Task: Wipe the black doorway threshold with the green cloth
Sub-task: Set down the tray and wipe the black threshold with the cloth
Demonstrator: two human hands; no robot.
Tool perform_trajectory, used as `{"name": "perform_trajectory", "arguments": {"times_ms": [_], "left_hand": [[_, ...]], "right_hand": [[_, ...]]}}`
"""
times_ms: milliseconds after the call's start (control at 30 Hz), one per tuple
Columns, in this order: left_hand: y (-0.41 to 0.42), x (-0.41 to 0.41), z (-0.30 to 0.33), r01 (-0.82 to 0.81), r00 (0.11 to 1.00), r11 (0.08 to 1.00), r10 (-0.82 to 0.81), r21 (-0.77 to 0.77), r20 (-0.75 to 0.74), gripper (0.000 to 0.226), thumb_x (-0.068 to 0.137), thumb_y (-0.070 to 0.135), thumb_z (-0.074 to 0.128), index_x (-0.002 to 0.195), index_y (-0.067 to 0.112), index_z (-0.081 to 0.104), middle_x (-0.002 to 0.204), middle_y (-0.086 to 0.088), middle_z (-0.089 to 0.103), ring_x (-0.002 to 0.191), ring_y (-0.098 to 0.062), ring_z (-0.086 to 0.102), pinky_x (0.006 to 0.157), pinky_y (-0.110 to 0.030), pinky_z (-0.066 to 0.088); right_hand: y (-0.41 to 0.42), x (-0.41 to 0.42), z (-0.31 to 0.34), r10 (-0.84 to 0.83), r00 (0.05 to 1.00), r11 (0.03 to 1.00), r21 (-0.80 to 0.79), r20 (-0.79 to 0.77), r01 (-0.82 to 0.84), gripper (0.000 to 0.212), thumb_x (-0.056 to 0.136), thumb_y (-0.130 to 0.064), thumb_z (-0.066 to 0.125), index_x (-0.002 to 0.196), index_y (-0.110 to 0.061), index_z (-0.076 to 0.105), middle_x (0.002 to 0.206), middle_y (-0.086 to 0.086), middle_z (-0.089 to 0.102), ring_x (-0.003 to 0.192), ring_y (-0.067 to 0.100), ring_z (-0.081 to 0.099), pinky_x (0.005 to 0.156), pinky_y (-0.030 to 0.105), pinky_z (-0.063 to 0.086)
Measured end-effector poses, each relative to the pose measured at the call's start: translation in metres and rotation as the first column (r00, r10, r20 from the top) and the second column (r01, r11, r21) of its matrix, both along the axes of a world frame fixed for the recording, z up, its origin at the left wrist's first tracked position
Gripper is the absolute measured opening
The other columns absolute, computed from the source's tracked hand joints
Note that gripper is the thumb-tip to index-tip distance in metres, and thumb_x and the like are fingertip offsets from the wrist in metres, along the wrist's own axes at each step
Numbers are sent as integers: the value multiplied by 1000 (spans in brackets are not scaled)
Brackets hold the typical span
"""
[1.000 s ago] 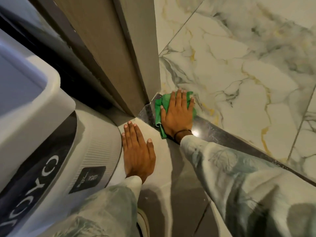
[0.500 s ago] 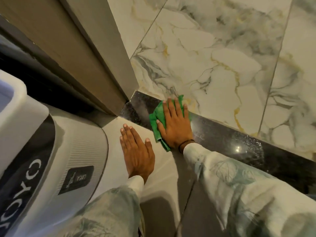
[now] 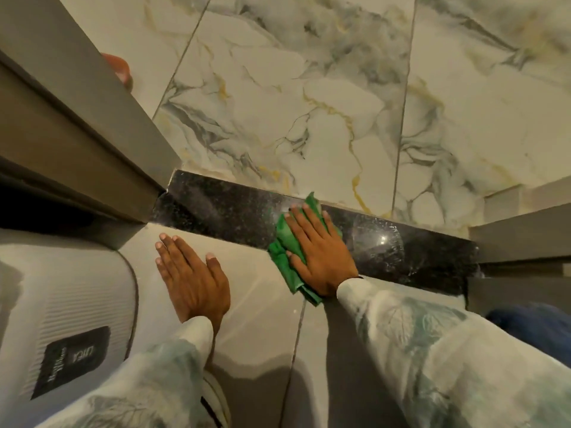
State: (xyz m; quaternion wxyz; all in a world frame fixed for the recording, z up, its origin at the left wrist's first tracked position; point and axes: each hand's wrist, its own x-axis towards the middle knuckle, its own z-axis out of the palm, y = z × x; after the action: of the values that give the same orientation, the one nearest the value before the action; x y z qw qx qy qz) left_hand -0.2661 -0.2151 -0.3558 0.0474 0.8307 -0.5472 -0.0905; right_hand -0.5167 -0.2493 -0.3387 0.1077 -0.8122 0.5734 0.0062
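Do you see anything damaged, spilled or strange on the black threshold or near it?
Nothing is spilled or clearly broken. The black threshold has pale smears and circular streaks to the right of the green cloth, around a light reflection. An orange-red object shows partly behind the door frame; I cannot identify it.

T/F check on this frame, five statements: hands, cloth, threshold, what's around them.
1. The right hand presses the green cloth flat. True.
2. The left hand holds a second cloth. False: it lies bare and flat on the grey floor tile.
3. The cloth lies wholly on the black threshold. False: its near end hangs over onto the grey tile.
4. Marble-patterned tile lies beyond the threshold. True.
5. The cloth touches the door frame. False: bare threshold lies between them.
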Motion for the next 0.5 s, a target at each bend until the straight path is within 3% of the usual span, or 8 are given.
{"name": "perform_trajectory", "arguments": {"times_ms": [67,100,167,267,300,333,433,500], "left_hand": [[0,0,2,5,1000,1000,-5,4,1,77,103,45,19,163,-1,7,174,-24,8,161,-42,11,132,-53,11],[0,0,3,4,1000,1000,-4,4,2,77,103,45,19,164,0,6,174,-24,7,161,-42,10,132,-53,11],[0,0,3,0,1000,1000,0,-7,-6,76,104,45,20,163,0,6,174,-24,7,161,-42,10,131,-54,11],[0,-1,3,1,1000,1000,-1,-23,3,76,104,44,21,163,-2,7,173,-25,9,160,-43,11,131,-54,11],[1,-1,3,2,1000,1000,-2,-21,4,76,103,43,21,163,-3,8,173,-26,9,160,-43,12,131,-54,11],[1,-2,3,4,1000,1000,-4,-20,10,76,103,43,21,162,-3,8,173,-26,10,160,-44,12,131,-54,11],[0,-2,3,6,1000,1000,-6,-14,18,77,102,43,20,162,-4,9,172,-28,10,159,-45,13,131,-55,12],[0,-1,3,10,1000,1000,-10,-26,11,77,102,43,21,162,-5,9,172,-28,10,159,-46,14,131,-55,11]], "right_hand": [[27,-48,0,-285,958,959,-26,-41,284,73,99,-50,29,161,-17,9,171,6,7,159,26,1,128,54,8],[36,-69,1,-478,876,878,-46,-60,476,73,98,-48,29,161,-15,12,171,8,10,158,29,5,128,54,8],[40,-94,4,-771,635,637,-59,-55,769,72,98,-44,33,159,-9,19,169,14,17,157,34,14,126,58,13],[15,-85,7,-942,331,328,-61,57,943,71,98,-38,46,158,-7,24,167,17,22,156,36,17,124,62,14],[8,-77,8,-948,313,308,-73,62,949,72,97,-38,47,158,-7,23,167,16,22,156,35,17,124,61,13],[5,-70,7,-934,355,350,-82,52,933,72,98,-39,45,158,-7,22,168,16,20,156,34,15,126,60,9],[16,-67,4,-767,641,642,-83,-43,762,71,102,-44,38,160,-9,16,169,13,13,157,31,11,125,50,0],[28,-82,3,-712,695,702,-67,-96,709,68,104,-41,34,161,-10,11,170,11,9,158,29,7,126,46,-3]]}}
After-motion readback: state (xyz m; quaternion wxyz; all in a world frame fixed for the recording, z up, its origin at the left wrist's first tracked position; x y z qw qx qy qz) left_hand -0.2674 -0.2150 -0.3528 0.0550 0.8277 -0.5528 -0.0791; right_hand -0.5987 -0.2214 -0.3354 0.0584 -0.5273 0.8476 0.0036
